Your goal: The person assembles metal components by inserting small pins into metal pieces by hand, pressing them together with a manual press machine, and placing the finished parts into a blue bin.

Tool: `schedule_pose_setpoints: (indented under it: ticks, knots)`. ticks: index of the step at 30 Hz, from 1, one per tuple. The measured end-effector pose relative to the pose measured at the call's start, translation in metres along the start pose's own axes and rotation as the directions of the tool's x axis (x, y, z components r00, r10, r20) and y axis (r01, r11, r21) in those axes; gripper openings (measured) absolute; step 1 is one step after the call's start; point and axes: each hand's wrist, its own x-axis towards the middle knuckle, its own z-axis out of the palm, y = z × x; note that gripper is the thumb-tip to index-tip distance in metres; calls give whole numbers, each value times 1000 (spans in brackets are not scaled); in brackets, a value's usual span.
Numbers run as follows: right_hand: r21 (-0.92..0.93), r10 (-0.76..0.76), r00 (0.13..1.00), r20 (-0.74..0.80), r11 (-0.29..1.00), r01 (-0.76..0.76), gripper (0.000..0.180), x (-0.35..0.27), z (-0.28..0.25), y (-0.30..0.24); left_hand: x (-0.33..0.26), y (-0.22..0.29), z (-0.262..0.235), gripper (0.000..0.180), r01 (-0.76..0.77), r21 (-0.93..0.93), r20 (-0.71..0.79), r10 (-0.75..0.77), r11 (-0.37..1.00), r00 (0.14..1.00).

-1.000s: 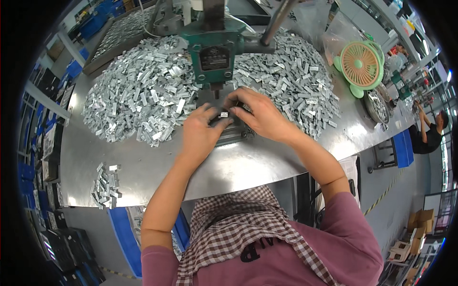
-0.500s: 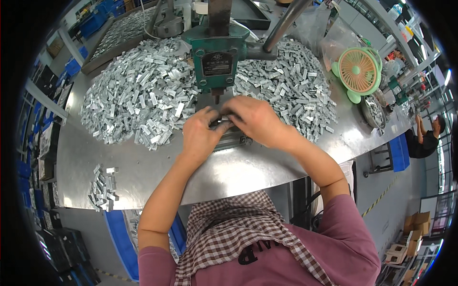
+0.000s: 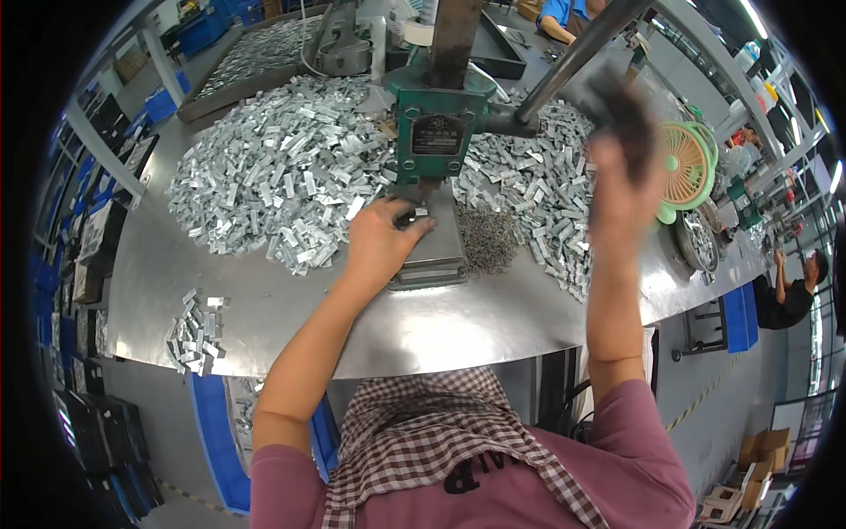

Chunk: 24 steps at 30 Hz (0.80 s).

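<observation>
We see the left hand pinch a small metal piece just below the green press. Well right of the press, the right hand is blurry; we can't tell if it's open or holding anything.

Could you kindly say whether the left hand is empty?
Not empty: the left hand has a small metal piece between thumb and fingers.

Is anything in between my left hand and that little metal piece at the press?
Nothing visible: the metal piece sits right at your left hand, and your blurred right hand is well off to the right.
</observation>
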Motion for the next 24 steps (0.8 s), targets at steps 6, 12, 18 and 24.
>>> schedule_pose_setpoints:
  ticks: [6, 12, 18, 24]
  knots:
    - [-425, -287, 933, 217, 833, 355, 31, 28, 8, -46, -8, -9, 1, 32, -68, 26, -68, 70, 997, 995]
    - [-171, -256, 955, 147, 945, 279, 23, 33, 29, -35, -8, -12, -10, 26, 27, -99, 28, -24, 995, 999]
    - [303, -169, 963, 209, 948, 100, 22, 89, 11, -3, -44, -30, -59, 23, -70, 146, -76, 82, 987, 994]
    - [344, 31, 1000, -3, 939, -28, 25, 82, 16, 8, -111, -83, -152, 19, 349, 200, -122, -330, 916, 936]
